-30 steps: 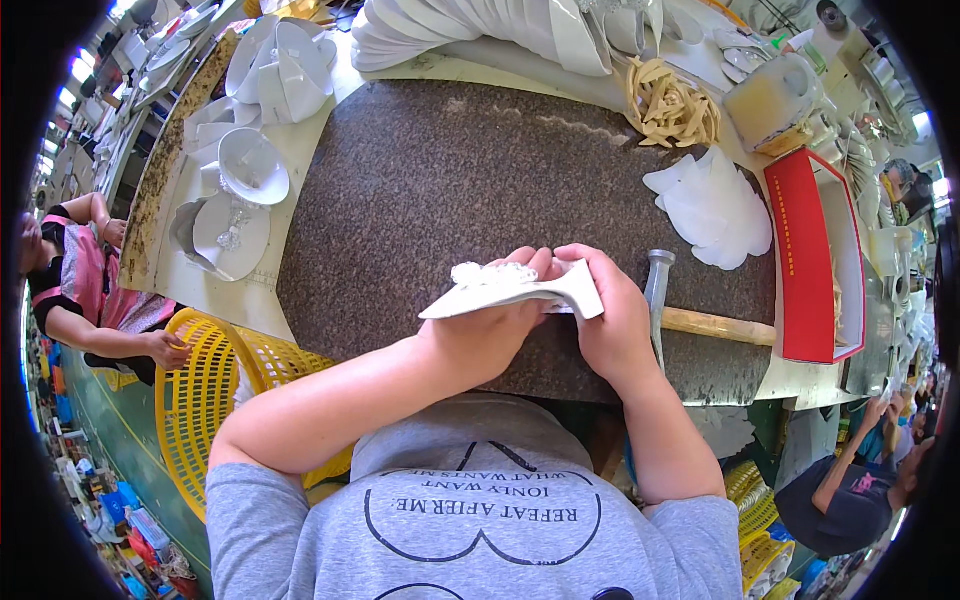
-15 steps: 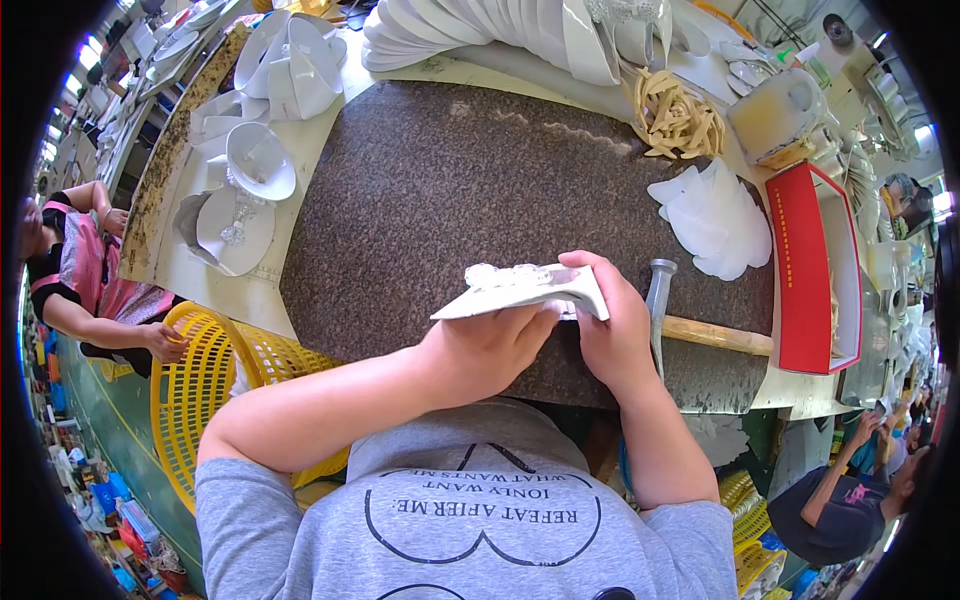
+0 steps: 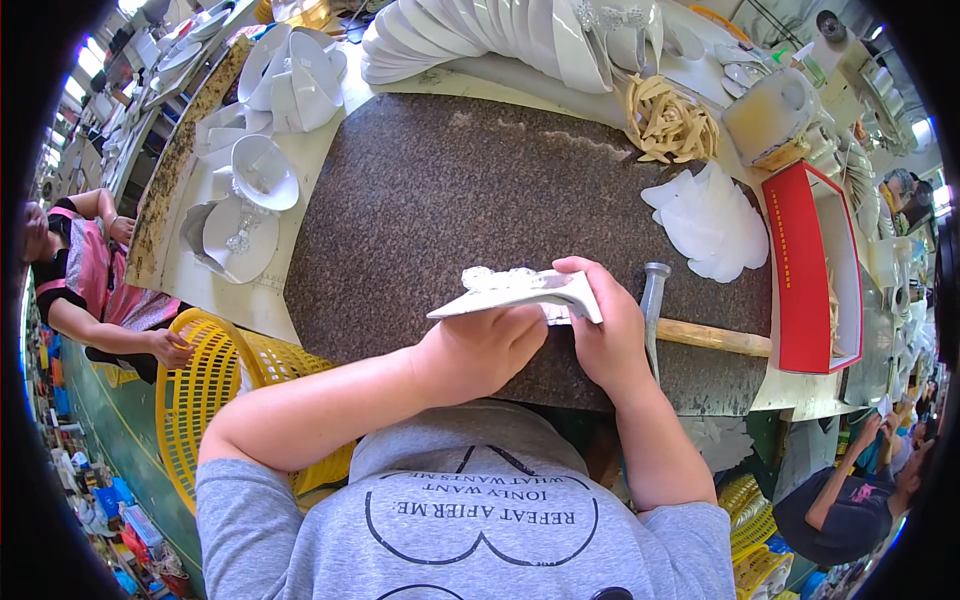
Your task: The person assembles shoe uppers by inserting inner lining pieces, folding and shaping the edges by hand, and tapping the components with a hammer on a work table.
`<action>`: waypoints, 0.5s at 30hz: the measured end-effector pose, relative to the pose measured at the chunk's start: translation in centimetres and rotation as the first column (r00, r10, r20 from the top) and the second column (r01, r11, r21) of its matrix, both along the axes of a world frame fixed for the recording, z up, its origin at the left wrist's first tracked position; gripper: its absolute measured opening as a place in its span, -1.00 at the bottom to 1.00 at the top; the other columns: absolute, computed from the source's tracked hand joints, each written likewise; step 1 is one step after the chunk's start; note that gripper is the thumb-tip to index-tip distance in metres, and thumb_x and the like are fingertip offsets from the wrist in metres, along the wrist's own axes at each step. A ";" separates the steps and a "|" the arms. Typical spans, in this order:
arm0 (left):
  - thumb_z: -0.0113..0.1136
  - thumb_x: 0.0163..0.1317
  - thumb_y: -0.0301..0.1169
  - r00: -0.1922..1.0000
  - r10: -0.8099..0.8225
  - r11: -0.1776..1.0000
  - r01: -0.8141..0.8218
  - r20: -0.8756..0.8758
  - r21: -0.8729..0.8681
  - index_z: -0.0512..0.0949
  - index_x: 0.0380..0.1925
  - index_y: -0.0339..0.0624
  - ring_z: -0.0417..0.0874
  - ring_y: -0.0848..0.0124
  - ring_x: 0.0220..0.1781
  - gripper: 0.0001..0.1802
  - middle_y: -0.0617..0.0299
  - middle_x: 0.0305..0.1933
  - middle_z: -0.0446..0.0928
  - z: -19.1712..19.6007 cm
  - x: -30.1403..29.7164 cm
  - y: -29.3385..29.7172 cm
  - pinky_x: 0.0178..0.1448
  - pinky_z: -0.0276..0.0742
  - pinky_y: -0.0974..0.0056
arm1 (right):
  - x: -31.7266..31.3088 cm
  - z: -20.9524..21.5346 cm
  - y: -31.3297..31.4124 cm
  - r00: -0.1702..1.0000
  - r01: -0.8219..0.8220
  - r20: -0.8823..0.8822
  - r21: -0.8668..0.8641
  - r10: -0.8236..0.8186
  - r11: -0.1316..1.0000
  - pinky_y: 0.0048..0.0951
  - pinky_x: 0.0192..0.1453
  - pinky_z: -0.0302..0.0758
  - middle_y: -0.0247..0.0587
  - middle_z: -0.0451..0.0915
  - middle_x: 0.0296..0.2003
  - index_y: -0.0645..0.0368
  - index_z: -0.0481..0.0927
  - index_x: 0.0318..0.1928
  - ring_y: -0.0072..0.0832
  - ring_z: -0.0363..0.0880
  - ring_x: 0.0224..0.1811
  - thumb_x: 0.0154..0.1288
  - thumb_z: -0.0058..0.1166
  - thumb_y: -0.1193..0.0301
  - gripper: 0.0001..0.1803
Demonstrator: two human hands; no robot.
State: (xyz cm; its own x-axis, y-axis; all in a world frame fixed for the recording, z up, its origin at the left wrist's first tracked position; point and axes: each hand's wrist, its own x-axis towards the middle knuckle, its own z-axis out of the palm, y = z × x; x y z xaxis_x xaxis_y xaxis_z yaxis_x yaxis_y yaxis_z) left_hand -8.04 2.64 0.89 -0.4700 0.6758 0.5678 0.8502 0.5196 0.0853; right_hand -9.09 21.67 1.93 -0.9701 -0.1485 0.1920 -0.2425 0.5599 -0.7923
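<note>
So the flat white shoe-sole-shaped piece with a sparkly beaded strip along its top edge (image 3: 520, 293) looks pretty light and fairly stiff, probably a thin board or foam insole type thing; it holds its shape without drooping where it sticks out to the left past the hands. I'd guess the smooth white face is a bit slippery and the beaded trim is the delicate part, so gripping it by the plain edges and underside makes more sense than squeezing the decoration. It's held up just above the dark speckled granite-look slab (image 3: 420, 190), close to the person's chest, tilted with its pointed end to the left. The left hand (image 3: 482, 350) sits under and behind it, fingers curled up against the underside, closed on it. The right hand (image 3: 605, 335) clamps the right end, thumb on top and fingers wrapped below. Just right of that hand a hammer with a metal head and wooden handle (image 3: 700, 335) lies on the slab, not touching anything held. Further out there's a stack of translucent white sole-shaped cutouts (image 3: 710, 215), a red open box (image 3: 800, 270), and a yellow plastic basket (image 3: 215, 400) down at the left.
</note>
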 end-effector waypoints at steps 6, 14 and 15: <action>0.14 0.01 -0.36 0.984 0.160 0.981 -0.149 0.084 -0.121 0.60 -0.15 -0.18 0.55 0.32 -0.14 -0.65 0.28 -0.23 0.50 1.2 -0.5 1.0 -0.17 0.49 0.20 | 0.3 0.7 -0.1 0.994 0.011 0.109 -0.075 -0.003 0.997 -0.31 -0.09 0.53 -0.07 0.64 -0.22 0.20 0.47 0.13 -0.21 0.63 -0.19 0.29 0.11 0.42 -0.60; 0.12 -0.04 -0.31 0.998 -0.030 0.926 0.007 -0.055 -0.378 0.62 -0.56 -0.19 0.49 0.30 -0.20 -0.81 0.27 -0.36 0.49 3.4 -1.2 -3.0 -0.13 0.48 0.28 | 3.1 2.9 -2.4 0.837 -0.267 -0.445 0.179 0.319 0.947 -0.33 -0.16 0.60 -0.11 0.58 -0.11 0.15 0.50 -0.02 -0.21 0.61 -0.19 0.14 0.20 0.57 -0.64; 0.12 -0.04 -0.31 0.998 -0.031 0.924 0.007 -0.056 -0.382 0.62 -0.56 -0.19 0.49 0.30 -0.20 -0.81 0.27 -0.36 0.49 3.2 -1.1 -3.2 -0.13 0.48 0.28 | 2.5 2.8 -3.0 0.839 -0.256 -0.431 0.227 0.333 0.940 -0.29 -0.16 0.62 -0.11 0.56 -0.12 0.15 0.49 -0.02 -0.19 0.61 -0.19 0.18 0.14 0.56 -0.68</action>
